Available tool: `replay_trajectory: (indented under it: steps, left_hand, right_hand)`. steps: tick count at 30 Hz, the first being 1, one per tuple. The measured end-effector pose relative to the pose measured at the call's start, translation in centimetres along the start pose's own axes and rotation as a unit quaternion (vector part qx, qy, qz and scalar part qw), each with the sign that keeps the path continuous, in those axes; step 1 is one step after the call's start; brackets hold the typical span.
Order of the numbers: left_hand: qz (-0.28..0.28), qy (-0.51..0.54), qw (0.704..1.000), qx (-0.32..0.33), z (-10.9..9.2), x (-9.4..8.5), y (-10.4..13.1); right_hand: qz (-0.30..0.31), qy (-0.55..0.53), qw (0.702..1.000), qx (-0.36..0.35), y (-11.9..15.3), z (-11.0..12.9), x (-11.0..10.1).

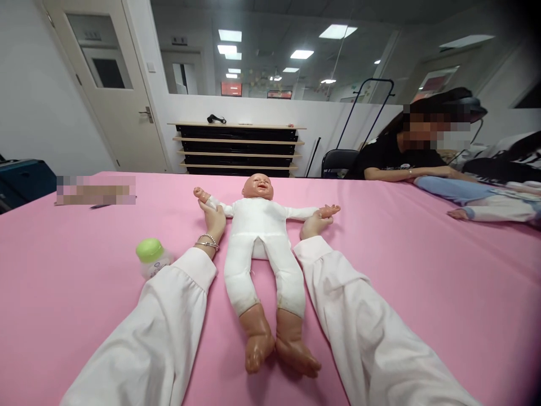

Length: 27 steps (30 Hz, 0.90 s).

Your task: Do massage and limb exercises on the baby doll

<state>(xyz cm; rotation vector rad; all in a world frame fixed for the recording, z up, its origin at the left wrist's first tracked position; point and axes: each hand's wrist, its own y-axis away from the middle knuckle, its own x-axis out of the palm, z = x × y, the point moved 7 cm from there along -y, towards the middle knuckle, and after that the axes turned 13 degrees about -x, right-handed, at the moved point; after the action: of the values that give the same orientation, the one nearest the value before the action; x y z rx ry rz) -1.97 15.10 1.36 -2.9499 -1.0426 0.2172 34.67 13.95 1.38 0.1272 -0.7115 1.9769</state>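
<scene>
A baby doll point(261, 223) with a white cloth body lies on its back on the pink table cover point(177, 338), head away from me and feet towards me. Both its arms are stretched out sideways. My left hand point(213, 221) is closed round the doll's forearm at the left, near its wrist. At the right, my right hand point(316, 225) grips the other forearm just below the doll's hand. Left of my left sleeve stands a jar point(152, 256) with a green lid, partly hidden by the sleeve.
Across the table at the right, a person point(391, 152) in black leans beside another doll point(486, 204) in blue and white. A blurred flat item point(97, 194) and a dark pen point(101, 206) lie at the far left. Behind the table are a shelf point(236, 140) and a chair point(338, 160).
</scene>
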Motion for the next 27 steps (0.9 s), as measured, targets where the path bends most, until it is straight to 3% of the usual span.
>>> replay_trajectory:
  steps: [4,6,9,13,21,27]
  left_hand:
    - [-0.037,0.028,0.999,0.01,-0.7,-0.8,0.4]
    - [-0.049,0.031,0.998,0.036,-1.6,-1.1,1.0]
    - [-0.017,0.015,0.995,0.099,-3.1,-0.5,2.1]
    - [0.023,-0.025,0.982,0.186,-4.4,0.8,3.4]
    - [0.079,-0.128,0.944,0.293,-4.8,3.7,3.4]
    - [0.125,-0.224,0.918,0.303,-4.1,5.1,3.8]
  right_hand:
    - [-0.004,0.013,0.999,-0.033,0.1,0.7,-0.3]
    - [0.035,0.011,0.995,-0.088,0.4,2.1,0.3]
    - [0.156,0.002,0.969,-0.193,1.7,4.6,2.4]
    - [0.314,-0.004,0.903,-0.295,4.4,7.0,5.0]
    - [0.488,0.022,0.809,-0.327,7.5,7.3,7.4]
    - [0.514,0.014,0.778,-0.362,8.1,7.6,7.7]
